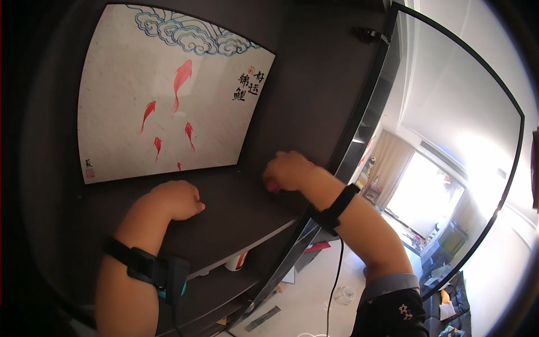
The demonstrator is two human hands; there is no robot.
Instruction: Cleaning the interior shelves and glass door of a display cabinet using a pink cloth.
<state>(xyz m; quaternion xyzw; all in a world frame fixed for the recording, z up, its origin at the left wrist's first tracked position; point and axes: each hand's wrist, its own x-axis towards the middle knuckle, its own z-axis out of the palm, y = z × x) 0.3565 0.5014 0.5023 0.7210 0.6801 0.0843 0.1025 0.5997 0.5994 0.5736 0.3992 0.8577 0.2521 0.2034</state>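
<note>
My left hand (176, 200) rests on or just over a dark shelf (224, 208), below the lower edge of a white picture panel (126, 90) with red fish and blue clouds. Its fingers are curled and turned down; whatever they hold, if anything, is hidden. Near the cabinet's right side wall, my right hand (287, 171) is closed too. A small pinkish-red patch shows under its fingers, too little of it to name. The panel stands upright against the cabinet's back, touched by neither hand.
A glass cabinet door (449, 129) with a black frame stands open at the right, reflecting a bright room. On the lower shelf stands a white and red container (237, 262). Black straps circle both forearms, and a cable (337, 281) hangs from the right one.
</note>
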